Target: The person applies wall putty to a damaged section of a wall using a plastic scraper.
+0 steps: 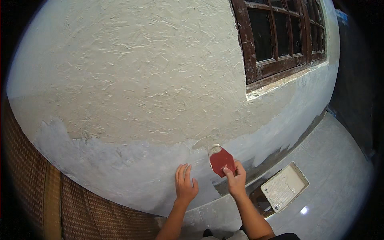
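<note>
My right hand (236, 180) grips a red putty scraper (221, 160) whose top edge carries a lump of white filler and touches the wall. My left hand (185, 185) lies flat against the grey lower part of the wall (132, 80), fingers together and pointing up, a little to the left of the scraper. The wall is rough cream plaster above and smoother grey-white filler below.
A white paint tray (285, 186) lies on the pale tiled floor (340, 168) to my right, near the wall's foot. A dark brown wooden window (280, 36) sits at the upper right. A woven brown mat (80, 208) covers the lower left.
</note>
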Motion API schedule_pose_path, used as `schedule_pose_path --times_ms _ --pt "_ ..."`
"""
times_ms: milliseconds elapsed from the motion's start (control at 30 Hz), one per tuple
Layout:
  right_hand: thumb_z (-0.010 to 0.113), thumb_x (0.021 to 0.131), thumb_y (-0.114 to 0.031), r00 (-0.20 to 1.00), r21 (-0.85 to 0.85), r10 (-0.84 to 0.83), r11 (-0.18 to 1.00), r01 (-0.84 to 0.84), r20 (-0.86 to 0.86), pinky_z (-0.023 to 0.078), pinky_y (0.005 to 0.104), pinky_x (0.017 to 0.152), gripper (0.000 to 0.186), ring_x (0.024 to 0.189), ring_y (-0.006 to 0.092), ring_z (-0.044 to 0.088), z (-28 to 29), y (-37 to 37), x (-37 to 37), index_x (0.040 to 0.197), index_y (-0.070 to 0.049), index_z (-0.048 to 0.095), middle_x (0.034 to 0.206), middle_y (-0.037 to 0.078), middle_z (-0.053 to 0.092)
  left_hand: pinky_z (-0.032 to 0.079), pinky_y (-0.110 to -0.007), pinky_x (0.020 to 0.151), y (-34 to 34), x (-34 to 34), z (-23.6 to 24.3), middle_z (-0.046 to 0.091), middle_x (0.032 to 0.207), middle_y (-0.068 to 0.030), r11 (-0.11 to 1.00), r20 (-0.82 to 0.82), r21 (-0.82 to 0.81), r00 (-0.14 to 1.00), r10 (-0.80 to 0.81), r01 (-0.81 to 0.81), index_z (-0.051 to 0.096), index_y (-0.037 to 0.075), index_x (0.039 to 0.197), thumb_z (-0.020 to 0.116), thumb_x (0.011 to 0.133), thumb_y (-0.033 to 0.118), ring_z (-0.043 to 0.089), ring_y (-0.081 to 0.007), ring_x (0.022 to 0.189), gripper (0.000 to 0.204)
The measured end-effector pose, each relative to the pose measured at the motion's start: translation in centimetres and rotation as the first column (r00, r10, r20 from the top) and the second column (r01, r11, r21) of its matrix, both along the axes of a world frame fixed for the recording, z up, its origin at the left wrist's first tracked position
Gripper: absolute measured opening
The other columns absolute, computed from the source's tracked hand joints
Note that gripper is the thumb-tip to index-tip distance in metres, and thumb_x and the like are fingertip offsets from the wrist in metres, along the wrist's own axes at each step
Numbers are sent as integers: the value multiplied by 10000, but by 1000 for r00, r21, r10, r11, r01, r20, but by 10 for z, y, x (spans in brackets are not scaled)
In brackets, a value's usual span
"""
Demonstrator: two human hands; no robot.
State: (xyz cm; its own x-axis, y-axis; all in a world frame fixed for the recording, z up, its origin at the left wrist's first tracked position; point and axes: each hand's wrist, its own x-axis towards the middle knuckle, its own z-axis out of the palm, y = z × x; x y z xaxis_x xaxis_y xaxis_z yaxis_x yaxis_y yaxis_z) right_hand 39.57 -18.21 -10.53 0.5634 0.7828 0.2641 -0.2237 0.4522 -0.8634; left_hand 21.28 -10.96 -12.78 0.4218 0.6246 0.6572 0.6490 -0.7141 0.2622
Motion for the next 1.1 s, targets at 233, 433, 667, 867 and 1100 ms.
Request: schedule_pose_path --times_ms 233,433,667,867,1100 --pt "636 696 109 642 380 -538 842 382 547 473 350 698 177 825 299 581 18 35 -74 752 0 509 797 137 535 333 -524 1044 23 -29 27 446 1314 -226 978 -14 208 999 38 -34 461 -8 1291 572 720 26 398 -434 1249 583" --pt "683 583 81 515 449 -620 784 428 592 491 463 849 235 897 371 538 5 66 -109 710 -15 510 872 163 511 261 -575 1069 49 -52 36 338 1365 -238 931 -68 363 995 69 -40 394 -1 1335 607 697 47 291 -456 1300 674" --pt "709 591 -15 359 459 -671 722 518 649 446 454 824 229 892 339 507 -8 93 -133 728 -60 532 854 102 513 157 -624 1090 73 -75 35 290 1389 -206 854 -77 519 993 93 -40 319 66 1367 630 735 127 224 -447 1342 707" --pt "650 670 -95 335 410 -621 749 520 709 390 411 730 142 827 275 482 -13 119 -147 752 -115 536 797 55 476 129 -595 1113 87 -86 28 315 1387 -168 851 -50 524 997 53 -19 348 111 1359 603 790 237 240 -417 1362 637" --pt "619 675 -145 353 339 -528 813 473 773 369 410 692 143 769 263 453 -20 130 -155 771 -122 516 798 61 456 85 -579 1131 94 -88 21 323 1390 -172 856 -32 517 999 3 14 366 79 1351 544 838 334 211 -418 1383 599"
